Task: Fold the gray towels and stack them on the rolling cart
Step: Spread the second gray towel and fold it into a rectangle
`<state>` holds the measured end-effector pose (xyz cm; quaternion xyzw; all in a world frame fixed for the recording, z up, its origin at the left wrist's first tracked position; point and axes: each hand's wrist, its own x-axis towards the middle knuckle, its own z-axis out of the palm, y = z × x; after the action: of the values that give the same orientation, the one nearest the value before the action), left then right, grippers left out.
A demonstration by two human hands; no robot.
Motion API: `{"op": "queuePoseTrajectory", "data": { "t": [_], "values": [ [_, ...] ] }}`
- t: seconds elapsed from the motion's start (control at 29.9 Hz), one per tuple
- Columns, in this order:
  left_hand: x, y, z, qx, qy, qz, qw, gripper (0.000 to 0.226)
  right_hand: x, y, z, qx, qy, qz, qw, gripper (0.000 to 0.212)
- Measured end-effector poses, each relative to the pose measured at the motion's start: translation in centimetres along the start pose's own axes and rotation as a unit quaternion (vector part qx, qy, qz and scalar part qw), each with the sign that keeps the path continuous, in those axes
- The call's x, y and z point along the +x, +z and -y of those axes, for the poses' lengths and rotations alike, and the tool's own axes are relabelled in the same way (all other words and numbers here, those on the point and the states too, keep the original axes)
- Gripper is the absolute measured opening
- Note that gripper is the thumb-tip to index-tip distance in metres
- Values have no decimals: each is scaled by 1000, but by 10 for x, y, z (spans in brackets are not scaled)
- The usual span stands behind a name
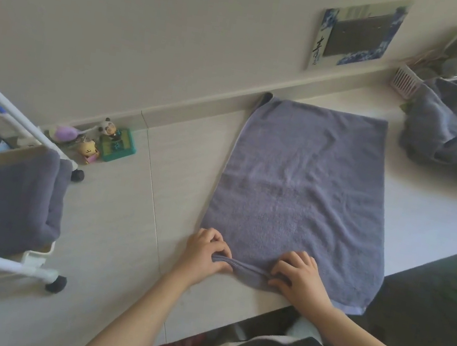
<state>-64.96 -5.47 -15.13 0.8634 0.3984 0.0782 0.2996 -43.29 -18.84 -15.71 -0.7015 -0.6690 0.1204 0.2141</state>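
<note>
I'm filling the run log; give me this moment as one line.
stage: folding | left hand + right hand: pinching near edge of flat towel | cart: folded towels

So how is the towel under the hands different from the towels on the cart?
The towel on the floor lies spread out flat in one layer; the towels on the cart are folded thick and stacked. The floor towel is being gripped along its near edge by the left hand and right hand; nobody touches the cart towels. Both are the same blue-gray terry cloth.

I see a nubby matt terry towel (299, 190) on smooth pale floor (124, 216); at 9 o'clock, a glossy white cart (37, 257).
</note>
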Motion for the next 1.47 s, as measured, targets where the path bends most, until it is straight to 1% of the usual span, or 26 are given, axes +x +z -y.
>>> {"op": "queuePoseTrajectory", "data": {
  "t": [0.07,0.13,0.2,0.23,0.3,0.37,0.43,0.5,0.57,0.6,0.67,0.7,0.74,0.77,0.8,0.87,0.9,0.94,0.97,1.04,1.14,1.2,1.27,1.3,1.4,1.47],
  "values": [
    [5,-2,1,-7,-9,10,1000,20,2,1,0,1,0,-1,1000,20],
    [11,-8,-3,-1,-16,43,999,20,3,-1,0,15,20,18,1000,22],
    [16,-17,-10,-6,-23,86,996,20,8,-10,5,37,50,50,997,18],
    [19,-23,-14,-20,-34,110,993,19,11,-18,7,52,71,75,993,13],
    [22,-36,-26,-65,-78,175,979,19,18,-39,7,92,120,171,974,6],
    [29,-49,-37,-88,-95,244,961,21,26,-61,2,109,144,262,948,8],
    [39,-59,-48,-90,-96,298,945,21,37,-81,-2,104,159,330,925,10],
    [54,-69,-58,-77,-88,325,938,19,50,-98,-7,109,179,363,908,13],
    [74,-78,-63,-64,-84,324,940,20,68,-111,-11,130,204,350,905,13],
    [85,-82,-64,-58,-85,310,945,21,78,-114,-14,144,221,319,910,13],
    [109,-86,-64,-37,-93,245,964,20,97,-112,-22,149,254,216,931,13],
    [121,-85,-63,-15,-100,204,974,20,107,-107,-27,127,264,167,942,15],
    [128,-80,-61,19,-107,174,979,22,112,-103,-28,94,268,134,949,20],
    [135,-75,-59,59,-112,161,979,24,117,-97,-29,61,267,122,954,28],
    [141,-69,-58,89,-115,162,976,29,119,-93,-29,36,264,128,955,38],
    [147,-57,-57,127,-103,178,970,40,117,-85,-30,-21,254,179,950,58],
    [144,-53,-55,140,-94,185,968,44,112,-79,-28,-63,239,207,947,65],
    [146,-51,-53,145,-84,189,968,44,109,-77,-31,-105,223,223,943,67],
    [148,-49,-50,143,-76,198,967,42,107,-75,-34,-127,218,232,940,66],
    [149,-49,-44,129,-87,232,960,33,104,-76,-40,-118,230,252,932,60],
    [151,-47,-41,134,-95,287,944,40,101,-82,-53,-65,240,307,919,51],
    [155,-49,-41,119,-90,301,942,41,102,-90,-63,-30,227,331,915,38],
    [162,-57,-40,91,-83,297,947,35,107,-100,-75,-6,213,342,915,28],
    [168,-62,-40,91,-76,292,949,32,112,-107,-80,1,212,350,912,28],
    [183,-77,-38,140,-82,261,952,32,134,-132,-93,-24,204,388,899,29],
    [191,-84,-36,180,-92,224,953,36,151,-146,-102,-54,203,394,895,19]
  ]
}}
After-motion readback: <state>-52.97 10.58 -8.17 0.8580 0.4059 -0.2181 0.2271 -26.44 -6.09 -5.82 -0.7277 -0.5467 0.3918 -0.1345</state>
